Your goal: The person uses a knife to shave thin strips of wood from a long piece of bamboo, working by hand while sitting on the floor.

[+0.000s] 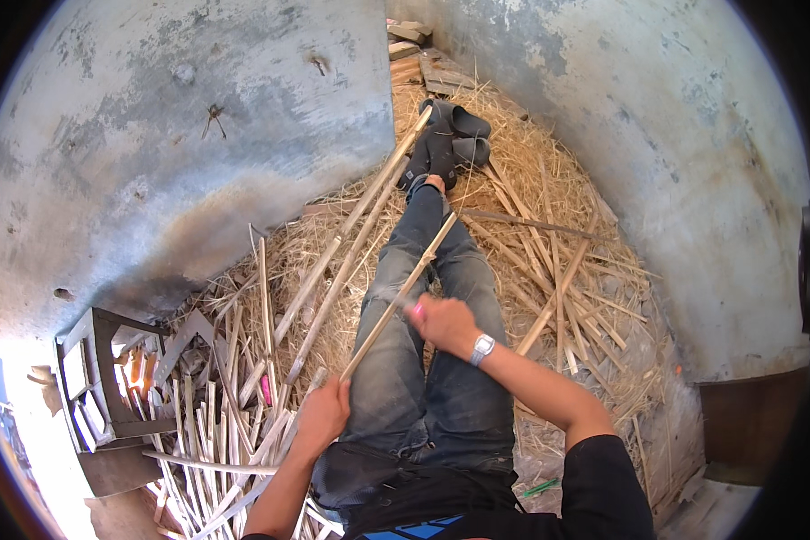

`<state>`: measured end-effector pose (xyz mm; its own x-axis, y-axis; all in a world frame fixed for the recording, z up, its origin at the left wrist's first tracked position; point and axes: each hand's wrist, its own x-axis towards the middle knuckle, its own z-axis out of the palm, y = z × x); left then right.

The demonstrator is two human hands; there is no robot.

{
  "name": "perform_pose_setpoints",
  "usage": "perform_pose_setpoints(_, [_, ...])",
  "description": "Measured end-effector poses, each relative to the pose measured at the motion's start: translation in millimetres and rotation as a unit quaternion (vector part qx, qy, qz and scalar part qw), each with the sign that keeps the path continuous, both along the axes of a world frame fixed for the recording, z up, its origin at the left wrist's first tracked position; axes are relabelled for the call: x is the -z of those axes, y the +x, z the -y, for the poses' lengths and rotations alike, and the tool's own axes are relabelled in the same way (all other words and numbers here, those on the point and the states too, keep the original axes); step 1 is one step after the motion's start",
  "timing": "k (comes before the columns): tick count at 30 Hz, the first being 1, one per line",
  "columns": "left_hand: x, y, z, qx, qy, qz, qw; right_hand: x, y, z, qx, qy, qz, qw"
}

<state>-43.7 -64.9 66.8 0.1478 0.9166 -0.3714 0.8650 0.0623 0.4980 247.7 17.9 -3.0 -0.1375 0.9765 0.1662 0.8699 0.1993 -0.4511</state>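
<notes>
My left hand (325,416) is closed around the near end of a long bamboo strip (382,322). The strip slants up and away over my outstretched legs, its far tip above my shins. In my right hand (447,326), closed, is a small knife (416,310) with a pink handle. Its greyish blade is smeared by motion and lies against or very near the middle of the strip; I cannot tell which. A small node stands out on the strip beyond the blade. My jeans (463,346) are dusty, and a silver watch (482,349) sits on my right wrist.
Long split strips (333,292) lean beside my left leg. A pile of strips (211,450) lies near left, by a dark metal frame (108,387). More sticks (558,279) and shavings (540,162) cover the right floor. Worn grey walls (216,108) rise on both sides.
</notes>
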Motion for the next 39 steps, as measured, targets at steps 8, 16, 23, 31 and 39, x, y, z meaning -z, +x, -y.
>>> perform_pose_setpoints(8, [11.4, 3.6, -2.2, 0.006, 0.007, -0.046, 0.999, -20.1, -25.1, 21.4, -0.076, -0.086, 0.011, 0.993])
perform_pose_setpoints(16, [13.7, 12.4, -4.4, -0.003, 0.049, -0.055, 0.997, -6.5, 1.7, -10.2, 0.046, 0.002, 0.040, 0.998])
perform_pose_setpoints(23, [19.1, -2.2, -8.9, -0.003, 0.009, 0.036, 0.999, 2.3, 39.6, -31.5, 0.145, 0.059, -0.052, 0.986])
perform_pose_setpoints(31, [33.2, -13.9, -16.0, 0.014, -0.007, 0.080, 0.997, -12.2, 26.4, -30.5, 0.154, 0.035, -0.319, 0.935])
perform_pose_setpoints(39, [37.8, -19.7, -10.3, 0.011, 0.002, 0.068, 0.998, -9.9, 15.3, -14.3, 0.076, -0.024, -0.247, 0.966])
